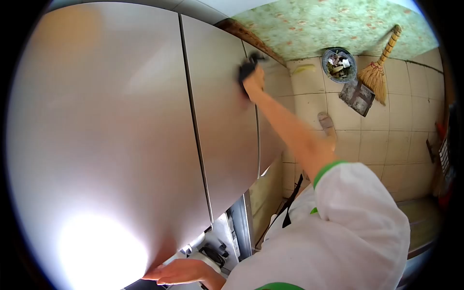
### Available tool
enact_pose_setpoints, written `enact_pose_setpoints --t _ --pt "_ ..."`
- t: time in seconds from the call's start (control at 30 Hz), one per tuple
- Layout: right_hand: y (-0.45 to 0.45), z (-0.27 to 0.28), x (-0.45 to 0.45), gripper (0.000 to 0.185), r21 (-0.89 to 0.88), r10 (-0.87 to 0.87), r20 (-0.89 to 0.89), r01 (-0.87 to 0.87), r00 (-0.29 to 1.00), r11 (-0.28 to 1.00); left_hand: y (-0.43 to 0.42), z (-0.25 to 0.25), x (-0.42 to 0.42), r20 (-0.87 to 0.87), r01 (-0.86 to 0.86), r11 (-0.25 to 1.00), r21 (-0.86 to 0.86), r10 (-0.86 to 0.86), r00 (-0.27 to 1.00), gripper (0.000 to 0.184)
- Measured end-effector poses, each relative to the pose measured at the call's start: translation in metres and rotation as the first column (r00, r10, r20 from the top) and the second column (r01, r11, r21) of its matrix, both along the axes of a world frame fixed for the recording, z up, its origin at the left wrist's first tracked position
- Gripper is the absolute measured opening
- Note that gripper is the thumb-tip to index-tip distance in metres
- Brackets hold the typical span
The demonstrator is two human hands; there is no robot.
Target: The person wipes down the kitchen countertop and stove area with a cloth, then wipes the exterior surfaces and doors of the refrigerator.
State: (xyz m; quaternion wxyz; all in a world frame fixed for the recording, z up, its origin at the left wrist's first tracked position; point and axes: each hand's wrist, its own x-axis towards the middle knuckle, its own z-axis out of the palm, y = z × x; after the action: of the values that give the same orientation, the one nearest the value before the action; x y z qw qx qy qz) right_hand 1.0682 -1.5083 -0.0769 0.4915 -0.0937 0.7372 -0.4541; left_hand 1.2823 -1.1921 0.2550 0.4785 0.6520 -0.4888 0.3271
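A large brushed-metal refrigerator (121, 96) with several door panels fills the left of the view. My right hand (254, 84) is closed around a dark cloth (245, 71), pressed against the refrigerator front near the seam between two panels. Motion blurs both the hand and the cloth, so the cloth's exact shape is unclear. At the bottom, my left hand (181, 271) rests by the edge of the largest panel with its fingers stretched out, holding nothing. A bright light reflects off the metal just above its fingertips.
On the tiled floor (309, 106) stands a waste bin (325, 67) with rubbish in it. Beside it are a straw broom (374, 77) and a dustpan (357, 99). Patterned green wall (309, 29) runs behind. A counter (224, 237) with items sits past the refrigerator's edge.
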Motion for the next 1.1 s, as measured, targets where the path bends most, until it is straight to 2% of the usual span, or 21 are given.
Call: enact_pose_setpoints --t 0.03,0.17,0.23,0.27,0.3,0.33,0.37,0.4,0.47,0.53,0.67,0.7,0.73,0.8,0.83,0.9,0.93,0.97,1.03,1.07,1.1 --pt "-0.040 -0.051 0.013 0.053 -0.134 0.043 -0.392 -0.104 0.919 0.986 0.000 -0.004 0.000 0.002 -0.008 1.000 0.007 0.008 1.000 0.060" --pt "-0.087 -0.058 -0.021 0.039 -0.312 -0.055 -0.457 -0.102 0.888 0.945 -0.011 -0.013 -0.006 0.019 -0.047 0.996 0.071 0.046 0.999 0.061" --pt "-0.065 -0.086 0.005 0.038 -0.522 -0.243 -0.370 0.015 0.897 0.853 -0.016 -0.014 -0.011 0.035 -0.071 0.992 0.101 0.068 0.997 0.061" --pt "-0.027 -0.075 0.021 0.039 -0.542 -0.272 -0.219 0.115 0.937 0.832 -0.020 -0.014 -0.014 0.032 -0.077 0.991 0.107 0.074 0.997 0.061" --pt "0.033 -0.061 0.055 0.040 -0.526 -0.281 0.112 0.297 0.953 0.797 -0.024 -0.015 -0.016 0.032 -0.089 0.990 0.113 0.085 0.996 0.062" --pt "0.089 -0.052 0.085 0.042 -0.426 -0.302 0.580 0.598 0.756 0.679 -0.028 -0.016 -0.019 0.031 -0.096 0.988 0.124 0.093 0.995 0.062" --pt "0.149 -0.040 0.113 0.045 -0.209 -0.302 0.837 0.777 0.457 0.594 -0.030 -0.015 -0.020 0.031 -0.100 0.986 0.136 0.096 0.995 0.062" --pt "0.203 -0.037 0.141 0.049 -0.169 -0.276 0.834 0.696 0.478 0.697 -0.033 -0.015 -0.022 0.036 -0.110 0.983 0.146 0.105 0.994 0.062" --pt "0.224 -0.049 0.146 0.047 -0.242 -0.157 0.631 0.386 0.759 0.890 -0.039 -0.014 -0.023 0.043 -0.121 0.980 0.160 0.116 0.992 0.062" --pt "0.168 -0.094 0.117 0.047 -0.206 -0.167 0.497 0.303 0.852 0.930 -0.040 -0.011 -0.024 0.054 -0.144 0.975 0.169 0.137 0.989 0.063" --pt "-0.014 -0.193 0.022 0.054 -0.083 -0.341 0.686 0.535 0.642 0.841 -0.036 -0.007 -0.026 0.042 -0.175 0.971 0.164 0.170 0.984 0.064" --pt "-0.047 -0.165 0.002 0.044 -0.337 -0.141 0.236 0.217 0.961 0.916 -0.036 -0.006 -0.026 0.045 -0.177 0.969 0.169 0.172 0.984 0.064" --pt "-0.080 -0.132 -0.019 0.041 -0.338 -0.064 -0.347 -0.061 0.936 0.939 -0.034 -0.004 -0.026 0.044 -0.179 0.968 0.175 0.174 0.984 0.064" --pt "-0.109 -0.029 -0.039 0.036 -0.496 -0.119 -0.355 -0.079 0.927 0.865 -0.033 0.000 -0.026 0.047 -0.183 0.965 0.186 0.177 0.983 0.064" --pt "-0.110 0.009 -0.035 0.035 -0.511 -0.198 -0.652 -0.231 0.732 0.828 -0.031 0.001 -0.028 0.053 -0.182 0.963 0.200 0.175 0.983 0.064" --pt "-0.080 0.075 -0.010 0.038 -0.620 -0.236 -0.579 -0.233 0.780 0.749 -0.026 0.007 -0.027 0.058 -0.181 0.960 0.214 0.172 0.983 0.065" --pt "-0.031 0.119 -0.008 0.041 -0.720 -0.208 -0.366 -0.134 0.907 0.681 -0.026 0.008 -0.029 0.056 -0.177 0.958 0.224 0.168 0.984 0.065" --pt "0.014 0.130 0.008 0.048 -0.668 -0.061 -0.397 -0.243 0.916 0.704 -0.026 0.007 -0.027 0.044 -0.170 0.961 0.217 0.165 0.985 0.065" --pt "0.129 0.115 0.064 0.052 -0.635 0.240 -0.384 -0.444 0.891 0.632 -0.028 0.006 -0.030 0.030 -0.159 0.964 0.213 0.156 0.987 0.066" --pt "0.180 0.109 0.080 0.049 -0.720 0.259 -0.262 -0.367 0.930 0.589 -0.027 0.007 -0.030 0.031 -0.156 0.963 0.220 0.153 0.988 0.066" --pt "0.214 0.096 0.092 0.048 -0.751 0.242 -0.317 -0.398 0.917 0.526 -0.025 0.008 -0.029 0.034 -0.153 0.962 0.227 0.149 0.988 0.066"
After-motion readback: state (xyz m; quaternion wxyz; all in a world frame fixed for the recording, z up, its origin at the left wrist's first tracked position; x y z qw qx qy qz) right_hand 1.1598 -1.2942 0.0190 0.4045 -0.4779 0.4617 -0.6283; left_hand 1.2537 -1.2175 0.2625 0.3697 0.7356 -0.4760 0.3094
